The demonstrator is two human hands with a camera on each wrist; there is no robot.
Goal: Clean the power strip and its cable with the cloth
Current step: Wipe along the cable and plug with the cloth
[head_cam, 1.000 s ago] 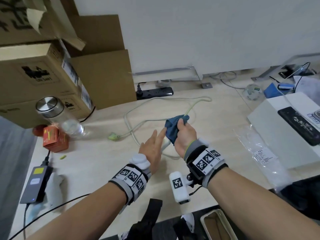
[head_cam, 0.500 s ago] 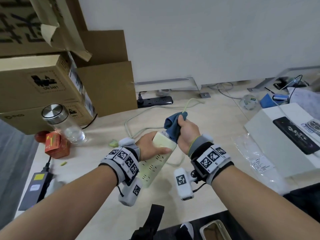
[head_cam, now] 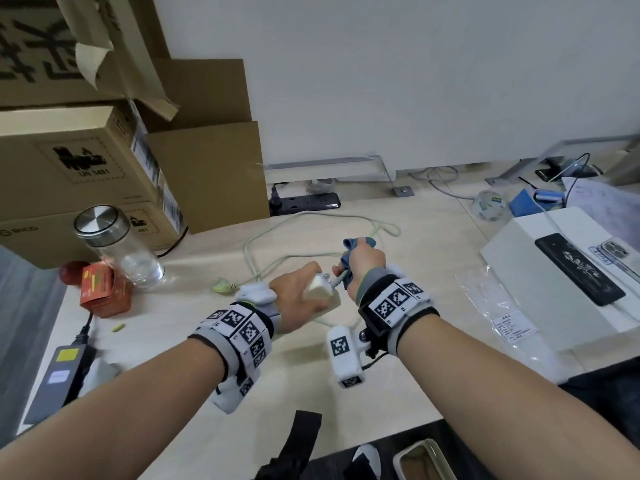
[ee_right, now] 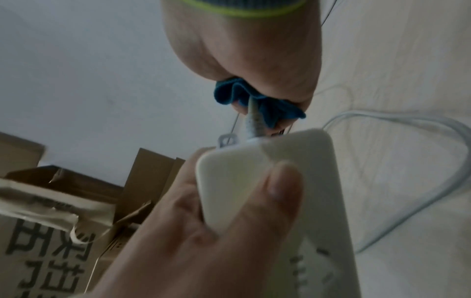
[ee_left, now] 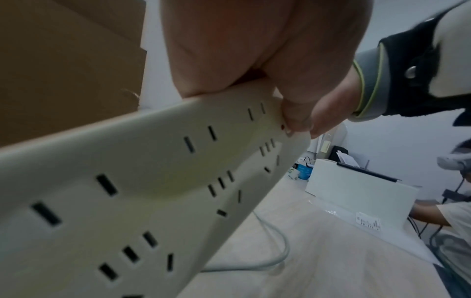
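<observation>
My left hand (head_cam: 298, 296) grips the cream power strip (head_cam: 323, 294) by its cable end and holds it above the desk; its socket face (ee_left: 153, 191) fills the left wrist view. My right hand (head_cam: 365, 266) holds the blue cloth (head_cam: 358, 244) wrapped round the pale cable (ee_right: 252, 119) just where it leaves the strip (ee_right: 267, 181). The rest of the cable (head_cam: 277, 233) loops across the desk to a green plug (head_cam: 221, 285).
Cardboard boxes (head_cam: 86, 161) stand at the left, with a glass bottle (head_cam: 117, 247) and an orange box (head_cam: 104, 292) in front. A black power strip (head_cam: 304, 202) lies by the wall. A white box (head_cam: 561, 271) and a plastic bag (head_cam: 502, 306) are to the right. A laptop charger (head_cam: 59, 379) lies at the left edge.
My left hand took the power strip off the desk and lifted it. My right hand, with the cloth, has come down to the cable at the strip's end.
</observation>
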